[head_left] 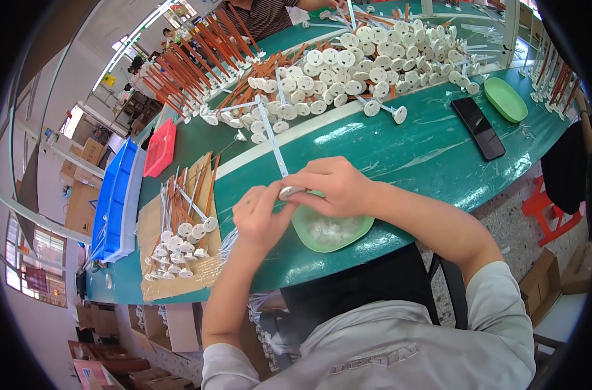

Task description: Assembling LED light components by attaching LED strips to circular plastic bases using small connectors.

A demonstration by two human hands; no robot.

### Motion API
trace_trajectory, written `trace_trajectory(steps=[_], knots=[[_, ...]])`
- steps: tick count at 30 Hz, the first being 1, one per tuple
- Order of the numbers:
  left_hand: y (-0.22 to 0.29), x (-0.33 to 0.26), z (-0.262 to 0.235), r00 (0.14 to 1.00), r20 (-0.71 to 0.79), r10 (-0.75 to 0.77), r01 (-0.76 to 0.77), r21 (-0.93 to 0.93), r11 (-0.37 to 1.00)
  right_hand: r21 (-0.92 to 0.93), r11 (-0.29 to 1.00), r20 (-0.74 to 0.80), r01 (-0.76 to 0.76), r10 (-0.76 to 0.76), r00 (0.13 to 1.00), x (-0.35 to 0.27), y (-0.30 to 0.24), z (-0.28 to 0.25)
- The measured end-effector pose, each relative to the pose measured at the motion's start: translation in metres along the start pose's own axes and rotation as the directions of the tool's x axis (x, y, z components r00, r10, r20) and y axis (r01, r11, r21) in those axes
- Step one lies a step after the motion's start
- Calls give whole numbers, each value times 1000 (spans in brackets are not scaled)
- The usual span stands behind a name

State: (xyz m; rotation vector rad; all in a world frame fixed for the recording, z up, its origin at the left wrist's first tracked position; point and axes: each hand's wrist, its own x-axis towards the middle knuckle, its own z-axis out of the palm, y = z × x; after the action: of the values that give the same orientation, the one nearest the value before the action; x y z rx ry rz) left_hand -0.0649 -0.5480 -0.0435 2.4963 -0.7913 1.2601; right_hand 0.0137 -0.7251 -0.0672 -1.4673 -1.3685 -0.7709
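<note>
Over the near edge of the green table, my left hand (pixel 262 218) and my right hand (pixel 335 185) meet at a small white round disc (pixel 289 193). Both sets of fingers are closed on the disc. A flat pale strip (pixel 272 140) with small holes runs from the fingers toward the far side; I cannot make out how it joins the disc. Just below my right hand stands a light green bowl (pixel 302 235) holding small whitish translucent pieces (pixel 335 231). My fingers cover part of the disc and the bowl's far rim.
Beyond my hands lies a large heap of white disc-ended rods (pixel 335 71). More lie on cardboard (pixel 154 227) at left, near a blue tray (pixel 116 195) and red basket (pixel 159 148). A phone (pixel 478 129) and green dish (pixel 506 100) rest at right. Another person (pixel 260 18) sits opposite.
</note>
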Motion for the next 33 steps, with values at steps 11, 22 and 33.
trace_trajectory(steps=[11,22,33], knots=[[-61,-9,0,840,437,-321,531,-785,320,45,949,-227,313,-295,928,6,-22,-11],[-29,-22,19,818,523,-240,497,-852,-163,-210,972,-5,108,-111,994,6,-5,-6],[-20,-25,12,775,546,-318,543,-833,-106,-218,949,-44,227,-242,969,5,-9,4]])
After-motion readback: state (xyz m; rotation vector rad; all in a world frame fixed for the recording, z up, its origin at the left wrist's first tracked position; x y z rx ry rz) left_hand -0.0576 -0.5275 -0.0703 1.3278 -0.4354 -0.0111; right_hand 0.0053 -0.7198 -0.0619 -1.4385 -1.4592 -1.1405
